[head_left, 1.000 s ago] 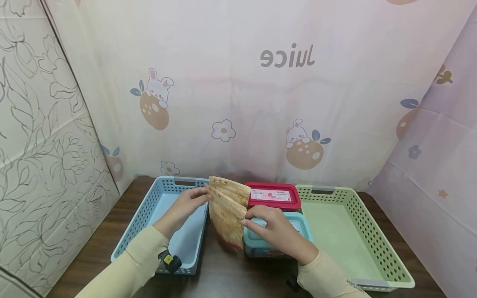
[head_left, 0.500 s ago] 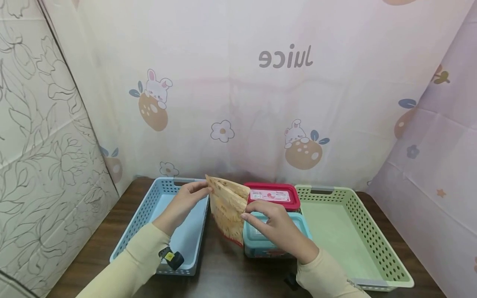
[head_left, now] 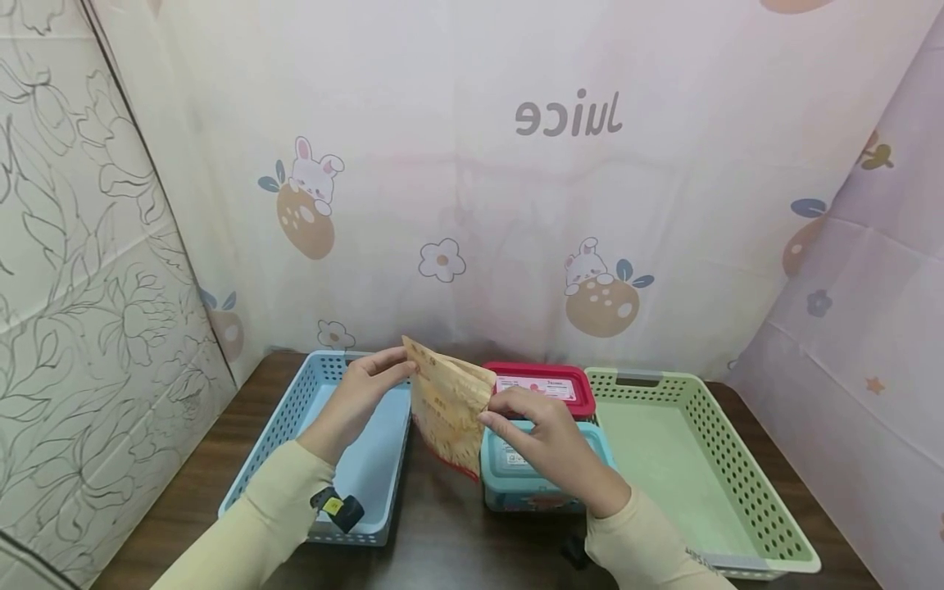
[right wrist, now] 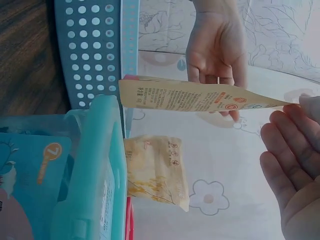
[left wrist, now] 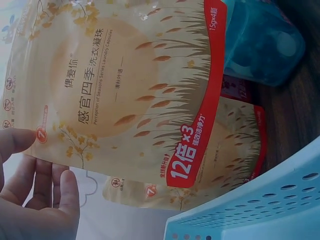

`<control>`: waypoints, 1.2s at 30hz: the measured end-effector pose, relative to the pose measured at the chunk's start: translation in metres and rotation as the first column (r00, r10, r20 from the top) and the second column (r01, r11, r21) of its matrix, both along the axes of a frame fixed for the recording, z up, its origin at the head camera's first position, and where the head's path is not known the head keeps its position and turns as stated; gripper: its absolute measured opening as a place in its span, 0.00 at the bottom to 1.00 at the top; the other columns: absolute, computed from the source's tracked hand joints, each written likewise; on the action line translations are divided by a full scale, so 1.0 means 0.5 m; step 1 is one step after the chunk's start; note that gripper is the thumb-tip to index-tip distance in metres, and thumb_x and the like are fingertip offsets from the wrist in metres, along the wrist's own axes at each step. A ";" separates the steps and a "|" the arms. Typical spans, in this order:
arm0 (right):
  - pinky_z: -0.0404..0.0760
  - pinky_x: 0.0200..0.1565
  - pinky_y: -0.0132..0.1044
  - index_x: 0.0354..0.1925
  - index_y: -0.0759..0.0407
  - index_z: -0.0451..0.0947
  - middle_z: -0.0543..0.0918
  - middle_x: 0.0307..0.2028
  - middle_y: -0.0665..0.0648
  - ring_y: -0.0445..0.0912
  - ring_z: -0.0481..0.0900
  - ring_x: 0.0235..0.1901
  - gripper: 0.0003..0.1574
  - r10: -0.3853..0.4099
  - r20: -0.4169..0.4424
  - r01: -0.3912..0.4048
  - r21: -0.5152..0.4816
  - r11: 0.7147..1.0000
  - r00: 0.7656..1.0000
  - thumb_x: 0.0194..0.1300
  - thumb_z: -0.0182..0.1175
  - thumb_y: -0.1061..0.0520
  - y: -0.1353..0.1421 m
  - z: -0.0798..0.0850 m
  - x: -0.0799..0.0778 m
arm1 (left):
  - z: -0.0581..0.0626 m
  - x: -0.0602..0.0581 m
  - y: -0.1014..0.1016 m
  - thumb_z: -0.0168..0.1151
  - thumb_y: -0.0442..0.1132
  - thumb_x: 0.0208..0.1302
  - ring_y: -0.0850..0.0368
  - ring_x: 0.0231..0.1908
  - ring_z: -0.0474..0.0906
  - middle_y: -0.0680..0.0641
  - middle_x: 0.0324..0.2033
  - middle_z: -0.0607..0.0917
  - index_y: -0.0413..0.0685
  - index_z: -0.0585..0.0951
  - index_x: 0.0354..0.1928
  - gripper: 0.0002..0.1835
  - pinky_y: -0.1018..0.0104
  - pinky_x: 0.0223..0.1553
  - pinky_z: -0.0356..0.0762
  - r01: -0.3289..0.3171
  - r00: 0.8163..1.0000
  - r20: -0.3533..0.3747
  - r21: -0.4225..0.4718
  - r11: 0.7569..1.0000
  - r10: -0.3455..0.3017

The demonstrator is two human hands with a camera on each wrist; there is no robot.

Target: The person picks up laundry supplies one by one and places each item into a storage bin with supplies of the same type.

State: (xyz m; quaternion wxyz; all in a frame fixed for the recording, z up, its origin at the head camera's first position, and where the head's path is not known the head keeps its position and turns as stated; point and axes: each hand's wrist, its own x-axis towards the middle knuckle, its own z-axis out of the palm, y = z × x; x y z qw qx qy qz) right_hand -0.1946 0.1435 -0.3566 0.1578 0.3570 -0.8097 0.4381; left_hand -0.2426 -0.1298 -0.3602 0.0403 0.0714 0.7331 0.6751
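Note:
A cream laundry capsule pouch (head_left: 446, 414) with a red bottom band hangs upright between both hands in the middle. My left hand (head_left: 363, 397) pinches its upper left corner between thumb and fingers. At the opposite upper corner, my right hand (head_left: 556, 447) pinches the edge, above a teal-lidded box (head_left: 531, 498). A second, similar pouch (left wrist: 225, 145) stands behind the held one; from the head it is mostly hidden. In the right wrist view the held pouch (right wrist: 190, 96) appears nearly edge-on, with printed text on its back.
A blue perforated basket (head_left: 313, 383) stands on the left of the dark wooden table (head_left: 442, 533). To the right is a larger green basket (head_left: 737, 459). A red-lidded box (head_left: 583, 389) sits behind the teal one. A patterned curtain (head_left: 472, 197) hangs behind everything.
The held pouch has risen slightly at its left corner and turned its front more toward the head camera. It covers more of the pouch behind it. Both hands keep their grip.

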 end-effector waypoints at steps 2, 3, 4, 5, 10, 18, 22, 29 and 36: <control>0.86 0.43 0.37 0.43 0.51 0.86 0.86 0.40 0.46 0.40 0.82 0.39 0.08 0.003 0.003 -0.003 -0.006 1.000 1.000 0.65 0.69 0.58 0.000 0.001 -0.002 | 0.002 0.002 -0.002 0.63 0.47 0.71 0.48 0.69 0.65 0.44 0.63 0.78 0.44 0.76 0.66 0.26 0.38 0.72 0.48 -0.005 1.000 0.001 0.011 1.000 0.005; 0.86 0.43 0.37 0.43 0.51 0.86 0.86 0.40 0.47 0.40 0.82 0.39 0.08 0.007 0.000 -0.007 -0.009 1.000 1.000 0.65 0.69 0.59 0.001 0.002 -0.003 | 0.002 0.002 -0.002 0.63 0.47 0.71 0.47 0.69 0.64 0.44 0.63 0.78 0.44 0.76 0.66 0.26 0.38 0.72 0.48 -0.007 1.000 0.002 0.018 1.000 0.007; 0.86 0.44 0.37 0.43 0.52 0.86 0.86 0.39 0.47 0.40 0.82 0.39 0.08 0.010 -0.007 -0.010 -0.010 1.000 1.000 0.65 0.69 0.59 0.001 0.002 -0.003 | 0.003 0.003 -0.003 0.63 0.46 0.71 0.47 0.69 0.64 0.43 0.64 0.77 0.43 0.76 0.66 0.26 0.38 0.72 0.47 -0.006 1.000 0.003 0.021 1.000 0.006; 0.86 0.44 0.37 0.43 0.52 0.87 0.86 0.39 0.48 0.40 0.82 0.39 0.08 0.011 -0.011 -0.011 -0.010 1.000 1.000 0.65 0.68 0.60 0.001 0.002 -0.004 | 0.003 0.004 -0.003 0.63 0.47 0.71 0.47 0.70 0.64 0.43 0.64 0.77 0.43 0.76 0.67 0.27 0.38 0.72 0.47 -0.009 1.000 0.006 0.021 1.000 0.009; 0.86 0.44 0.38 0.42 0.52 0.87 0.87 0.39 0.48 0.41 0.83 0.39 0.07 0.012 -0.032 -0.013 -0.024 1.000 0.999 0.65 0.68 0.60 0.003 0.004 -0.008 | 0.003 0.006 -0.006 0.63 0.47 0.70 0.47 0.69 0.64 0.43 0.65 0.76 0.42 0.75 0.67 0.27 0.39 0.72 0.48 -0.024 1.000 0.018 0.028 0.999 0.023; 0.86 0.44 0.37 0.44 0.51 0.87 0.85 0.41 0.45 0.42 0.82 0.42 0.08 -0.004 -0.009 0.004 -0.066 0.998 1.000 0.66 0.68 0.59 0.004 0.010 -0.013 | 0.003 0.010 -0.009 0.63 0.47 0.71 0.47 0.68 0.66 0.43 0.64 0.77 0.42 0.76 0.66 0.27 0.40 0.72 0.51 -0.041 0.999 0.006 0.047 0.998 0.041; 0.86 0.41 0.35 0.45 0.53 0.87 0.85 0.40 0.46 0.42 0.81 0.40 0.09 -0.032 0.005 0.032 -0.075 0.997 0.999 0.65 0.68 0.60 0.005 0.011 -0.016 | 0.004 0.014 -0.012 0.65 0.47 0.70 0.49 0.67 0.67 0.44 0.63 0.78 0.42 0.77 0.65 0.26 0.41 0.72 0.53 -0.056 0.998 -0.005 0.047 0.997 0.057; 0.84 0.34 0.34 0.45 0.60 0.87 0.85 0.36 0.53 0.45 0.80 0.34 0.10 -0.083 0.068 0.090 -0.114 0.989 0.994 0.64 0.67 0.64 0.007 0.012 -0.023 | 0.005 0.020 -0.016 0.66 0.48 0.68 0.50 0.65 0.70 0.45 0.59 0.81 0.43 0.79 0.63 0.25 0.39 0.71 0.53 -0.065 0.998 -0.009 0.045 0.997 0.066; 0.83 0.35 0.34 0.47 0.53 0.88 0.84 0.38 0.48 0.46 0.79 0.37 0.11 -0.150 0.196 0.177 -0.128 0.976 0.969 0.68 0.66 0.53 0.011 0.017 -0.025 | 0.003 0.024 -0.016 0.67 0.51 0.67 0.48 0.63 0.73 0.45 0.58 0.82 0.43 0.80 0.62 0.26 0.37 0.70 0.54 -0.082 0.997 -0.012 0.039 0.996 0.082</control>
